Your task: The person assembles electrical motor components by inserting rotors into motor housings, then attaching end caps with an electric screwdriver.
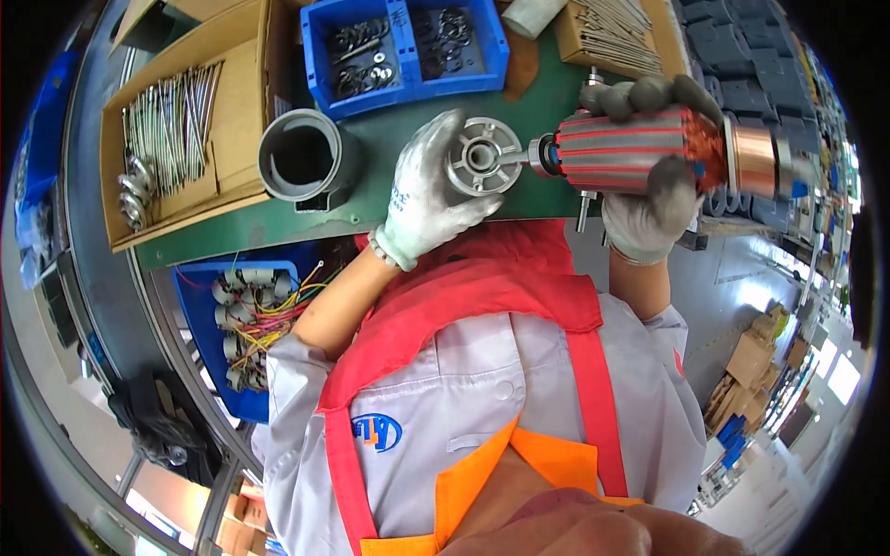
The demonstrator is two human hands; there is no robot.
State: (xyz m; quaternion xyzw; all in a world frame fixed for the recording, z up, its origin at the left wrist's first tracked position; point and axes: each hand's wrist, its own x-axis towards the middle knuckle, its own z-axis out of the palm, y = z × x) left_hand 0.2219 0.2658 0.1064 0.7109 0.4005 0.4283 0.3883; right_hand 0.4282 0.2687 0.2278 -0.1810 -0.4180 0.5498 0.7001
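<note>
Orange and red apron straps [593, 389] over a pale grey work shirt [482, 389] fill the near view, above a green-topped workbench [389, 199]. Just past the bench's near edge, the left hand [428, 190], in a white glove, closes its fingers around a round silver end cap [482, 156], which sits on the shaft of a motor rotor [630, 148]. The right hand [649, 176], in a grey glove, wraps the rotor's red-striped core, holding it level above the bench's near right corner, copper end pointing right. A grey cylindrical housing [301, 157] stands at mid-bench, to the left of the hands. A cardboard box of metal rods [171, 120] lies toward the left edge, a blue bin of washers and rings [403, 46] at the far edge, and another cardboard box of rods [616, 37] toward the far right corner. Below the near left edge, a blue crate holds wired coils [246, 320]. Factory floor stretches away to the right.
</note>
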